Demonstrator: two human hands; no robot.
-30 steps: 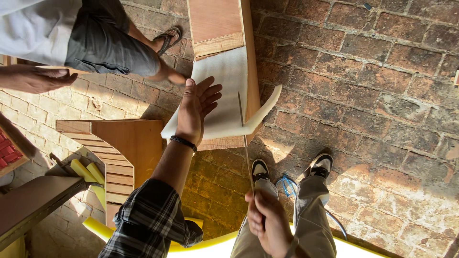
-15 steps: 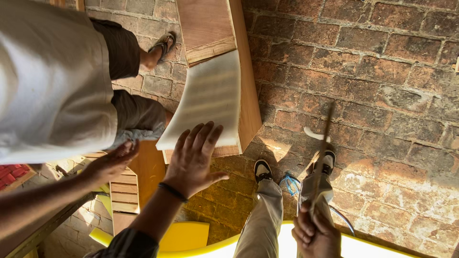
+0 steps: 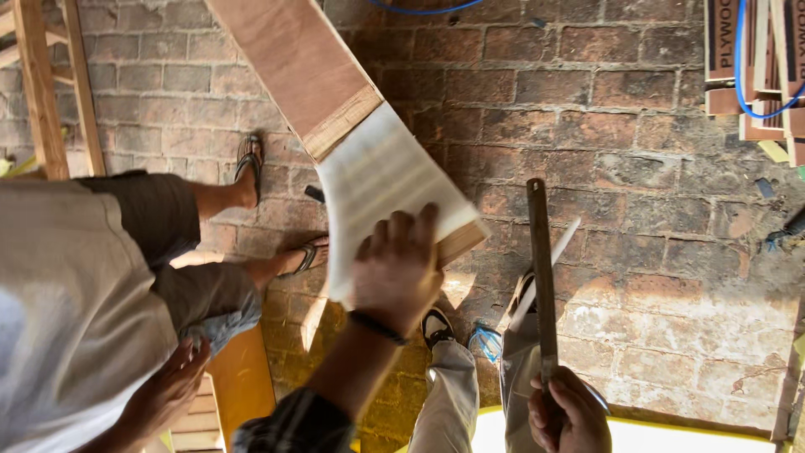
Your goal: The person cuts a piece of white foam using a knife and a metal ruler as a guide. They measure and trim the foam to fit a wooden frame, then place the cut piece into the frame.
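A pale laminate sheet [image 3: 381, 180] lies along the lower end of a long plywood board [image 3: 293, 59] that slants from the top of the view down toward the middle, above the brick floor [image 3: 654, 252]. The sheet's lower edge overhangs the board and droops toward the person. The left hand [image 3: 396, 268] lies flat on that lower end, fingers spread and pressed down on the sheet, a dark band at the wrist. The right hand [image 3: 570, 411], well apart to the right and nearer the body, is closed around the bottom of a long thin metal strip [image 3: 541, 268] that stands upright, clear of the board. To the left, another person in a light shirt [image 3: 75, 310] and dark shorts stands in sandals just beside the board, one hand [image 3: 168, 390] hanging low.
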